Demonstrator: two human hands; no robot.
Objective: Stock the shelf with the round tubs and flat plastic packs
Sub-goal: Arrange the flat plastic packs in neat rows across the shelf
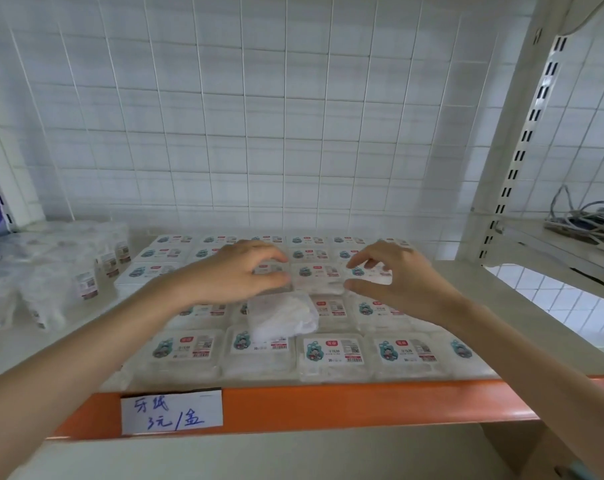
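Reaching over rows of flat plastic packs (331, 351) on the orange-edged shelf (328, 403), left hand (238, 271) and right hand (397, 275) half-curled, thumbs and fingers apart, at either end of one raised pack (316, 275); too blurred to tell whether gripped or merely touched. Just in front, a crumpled white plastic bundle (283, 317), contents unreadable. At far left, round tubs (51, 289), smeared and partly cut off. On the front edge, a handwritten price label (171, 410). Forearms cut off at the frame's lower corners.
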